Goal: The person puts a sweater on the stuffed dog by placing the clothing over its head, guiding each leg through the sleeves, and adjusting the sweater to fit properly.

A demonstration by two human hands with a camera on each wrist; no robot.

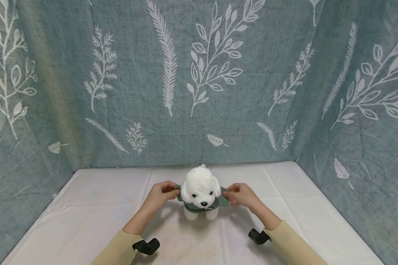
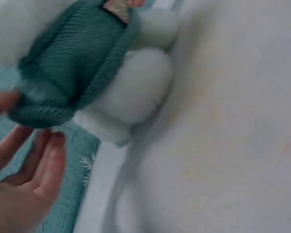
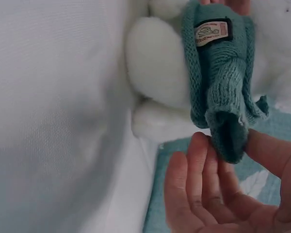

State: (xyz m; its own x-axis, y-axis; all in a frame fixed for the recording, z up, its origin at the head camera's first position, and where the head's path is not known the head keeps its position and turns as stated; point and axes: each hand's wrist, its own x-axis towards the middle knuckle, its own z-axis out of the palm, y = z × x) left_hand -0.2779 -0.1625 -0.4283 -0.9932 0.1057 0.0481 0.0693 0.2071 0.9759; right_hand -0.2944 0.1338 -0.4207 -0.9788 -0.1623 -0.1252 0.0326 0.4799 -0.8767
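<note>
"Holding the plush dog [image 1: 200, 184] from both sides: what is the purpose?"

"Balance, most likely. The left hand [image 1: 160, 194] pinches one side of the green knit garment [image 1: 223, 201] between thumb and fingers; the right hand [image 1: 243, 195] pinches the cuff [image 3: 228, 136] on the opposite side. Two opposed grips would keep the fabric spread and level."

"State the dog's position."

"Upright on the white cloth [image 1: 103, 206], midway between the hands, face toward the head-worn camera. The garment wraps the body below the head, label patch [image 3: 213, 32] at the front. Central placement presumably gives each hand equal reach."

"Does a paw fill the cuff?"

"None shows at its opening in the right wrist view. On the left side, this cannot be told."
</note>
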